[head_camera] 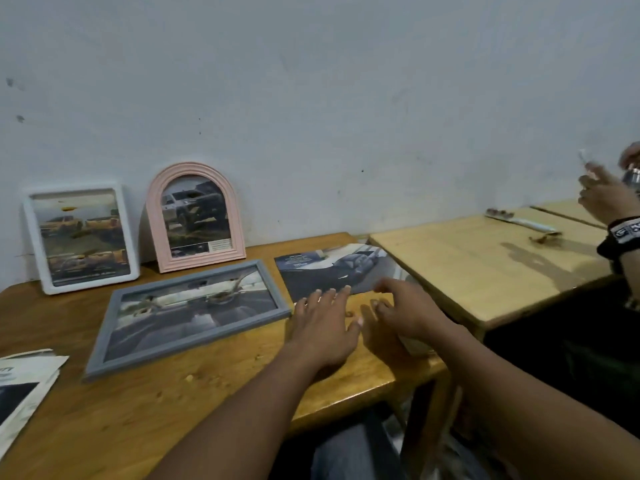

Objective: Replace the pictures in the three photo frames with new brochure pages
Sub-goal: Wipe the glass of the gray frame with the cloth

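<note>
A white rectangular frame and a pink arched frame lean upright against the wall, each with a truck picture inside. A grey frame lies flat on the wooden table with a picture in it. A loose brochure page showing a dark car lies to its right. My left hand hovers with fingers spread, fingertips at the page's near edge. My right hand sits beside it, fingers loosely bent over the page's near right corner, holding nothing I can see.
A stack of brochure pages lies at the table's left front corner. A lighter wooden table adjoins on the right. Another person's hands handle a small metal object at the far right, near a flat tool.
</note>
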Demonstrator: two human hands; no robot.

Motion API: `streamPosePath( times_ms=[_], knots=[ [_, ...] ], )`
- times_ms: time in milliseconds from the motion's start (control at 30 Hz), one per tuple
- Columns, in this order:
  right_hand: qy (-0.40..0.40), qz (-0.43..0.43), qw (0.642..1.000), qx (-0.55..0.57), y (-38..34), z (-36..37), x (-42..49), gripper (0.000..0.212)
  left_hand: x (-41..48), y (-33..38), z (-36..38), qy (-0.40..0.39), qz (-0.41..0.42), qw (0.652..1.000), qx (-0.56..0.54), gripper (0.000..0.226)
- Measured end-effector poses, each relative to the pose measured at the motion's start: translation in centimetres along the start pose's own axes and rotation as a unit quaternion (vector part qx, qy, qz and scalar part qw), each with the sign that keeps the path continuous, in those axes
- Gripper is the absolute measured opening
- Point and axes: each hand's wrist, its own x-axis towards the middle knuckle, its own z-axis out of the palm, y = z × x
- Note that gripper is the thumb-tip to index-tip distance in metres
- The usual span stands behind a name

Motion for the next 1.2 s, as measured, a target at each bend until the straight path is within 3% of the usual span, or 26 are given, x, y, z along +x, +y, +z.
streamPosePath(
  times_ms=[133, 300, 467, 600, 667, 733, 833, 1000, 1100, 1200],
  knots=[
    [-0.046, 0.023, 0.998, -0.027, 2.6, 0.2, -2.5, 0.042, 0.5, 1.9, 1.3, -0.043, 0.021, 0.999, -0.012, 0.07],
    [0.031, 0.004, 0.999, -0.04, 2.1, 2.3, -2.9, 0.036, -0.1, 1.5, 1.0, -0.033, 0.021, 0.999, -0.033, 0.066],
    [0.048, -0.002, 0.996, -0.071, 0.5, 1.8, -2.8, 0.03, -0.2, -0.9, -0.7, 0.006, 0.003, 0.994, -0.108, 0.058],
    [0.072, 0.025, 0.993, 0.088, -2.4, 0.9, -0.5, 0.021, -0.7, -4.2, -2.5, 0.061, -0.03, 0.992, -0.104, 0.056],
    [0.027, 0.102, 0.966, 0.236, -5.0, 1.4, 1.9, 0.018, -1.0, -6.4, -3.6, 0.092, -0.059, 0.988, -0.107, 0.055],
    [-0.083, 0.171, 0.917, 0.351, -7.6, 2.6, 4.2, 0.025, -1.6, -9.0, -5.0, 0.112, -0.074, 0.986, -0.101, 0.053],
    [-0.219, 0.186, 0.883, 0.37, -12.4, 4.4, 6.4, 0.016, -2.9, -13.9, -7.2, 0.134, -0.112, 0.981, -0.087, 0.05],
    [-0.31, 0.085, 0.916, 0.242, -21.1, 6.6, 10.5, 0.03, -5.7, -23.4, -9.9, 0.162, -0.217, 0.959, -0.082, 0.049],
    [-0.277, -0.029, 0.95, 0.14, -26.0, 8.2, 13.4, 0.029, -7.3, -27.4, -10.7, 0.177, -0.265, 0.942, -0.106, 0.05],
    [-0.188, -0.158, 0.962, 0.121, -30.6, 9.9, 15.3, 0.014, -8.3, -30.1, -10.6, 0.187, -0.283, 0.935, -0.106, 0.051]
  ],
)
